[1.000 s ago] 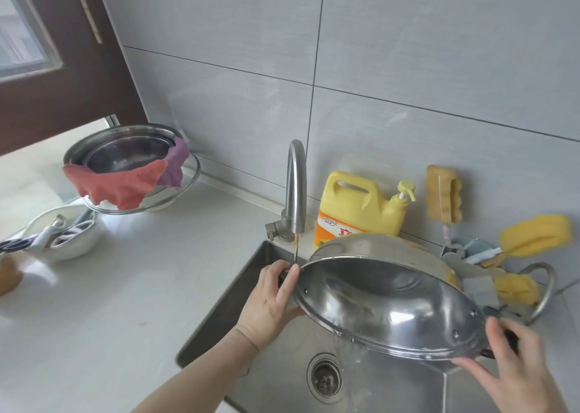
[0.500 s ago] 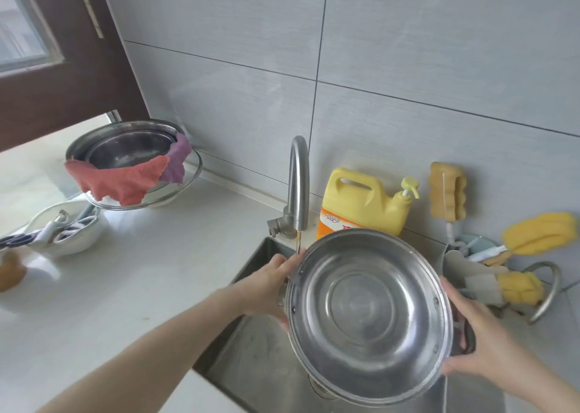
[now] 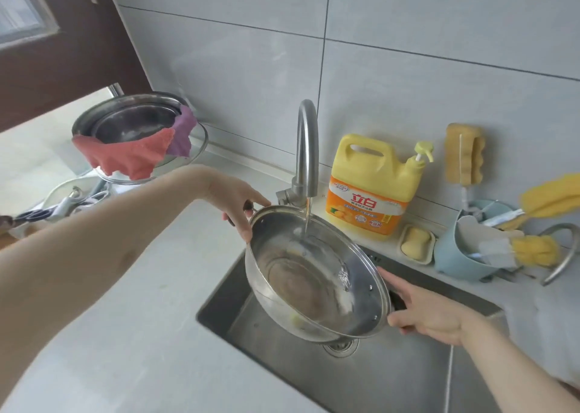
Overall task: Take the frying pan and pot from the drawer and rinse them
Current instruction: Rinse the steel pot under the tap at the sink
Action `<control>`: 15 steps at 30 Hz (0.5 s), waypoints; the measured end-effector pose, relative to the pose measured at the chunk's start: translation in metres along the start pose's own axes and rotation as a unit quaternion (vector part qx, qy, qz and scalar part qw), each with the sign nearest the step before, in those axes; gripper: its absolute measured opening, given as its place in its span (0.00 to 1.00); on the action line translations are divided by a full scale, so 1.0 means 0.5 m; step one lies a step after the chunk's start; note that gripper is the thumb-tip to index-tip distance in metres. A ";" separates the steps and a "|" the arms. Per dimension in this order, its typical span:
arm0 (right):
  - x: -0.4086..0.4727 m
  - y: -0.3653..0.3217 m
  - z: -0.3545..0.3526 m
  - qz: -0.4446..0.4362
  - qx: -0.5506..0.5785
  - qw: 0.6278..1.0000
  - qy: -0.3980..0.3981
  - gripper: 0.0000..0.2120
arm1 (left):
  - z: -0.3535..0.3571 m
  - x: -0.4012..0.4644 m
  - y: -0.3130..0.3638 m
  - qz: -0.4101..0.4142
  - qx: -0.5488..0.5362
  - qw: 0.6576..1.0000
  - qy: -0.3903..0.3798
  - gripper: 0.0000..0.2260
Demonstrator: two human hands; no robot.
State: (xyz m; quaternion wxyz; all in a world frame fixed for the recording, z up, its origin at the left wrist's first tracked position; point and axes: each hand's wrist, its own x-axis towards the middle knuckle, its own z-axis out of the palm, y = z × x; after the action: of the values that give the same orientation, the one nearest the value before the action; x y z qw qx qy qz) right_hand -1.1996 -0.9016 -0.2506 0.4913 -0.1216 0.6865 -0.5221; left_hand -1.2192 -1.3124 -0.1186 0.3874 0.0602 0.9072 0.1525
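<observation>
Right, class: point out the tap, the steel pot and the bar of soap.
tap (image 3: pixel 308 149), head view, on its curved spout.
steel pot (image 3: pixel 301 284), head view, on its inner base.
bar of soap (image 3: pixel 416 242), head view, on its top face.

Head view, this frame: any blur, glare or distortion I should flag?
Head view: wide-angle bending curves the tile lines; motion blur smears the yellow brush at right and the pot interior; daylight glare on its steel; left hand and right hand stay fairly sharp.
</observation>
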 end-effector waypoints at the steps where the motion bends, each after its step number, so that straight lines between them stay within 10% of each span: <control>1: 0.005 0.003 0.018 -0.009 0.011 1.000 -0.001 0.47 | -0.010 -0.014 0.003 -0.004 0.000 1.000 0.000 0.44; 10: 0.036 0.027 0.140 -0.137 -0.080 0.953 0.258 0.64 | 0.030 -0.098 0.012 0.038 0.130 0.971 0.197 0.61; 15: -0.008 -0.059 0.060 -0.190 -0.239 0.902 0.304 0.64 | 0.130 -0.049 -0.041 0.057 0.019 0.949 0.309 0.62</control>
State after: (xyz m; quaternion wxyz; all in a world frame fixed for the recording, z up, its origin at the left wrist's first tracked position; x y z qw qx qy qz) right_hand -1.1838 -0.9290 -0.2229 0.1066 -0.1991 0.8704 -0.4375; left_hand -1.1549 -1.3226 -0.1509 0.0774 0.0693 0.9803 0.1682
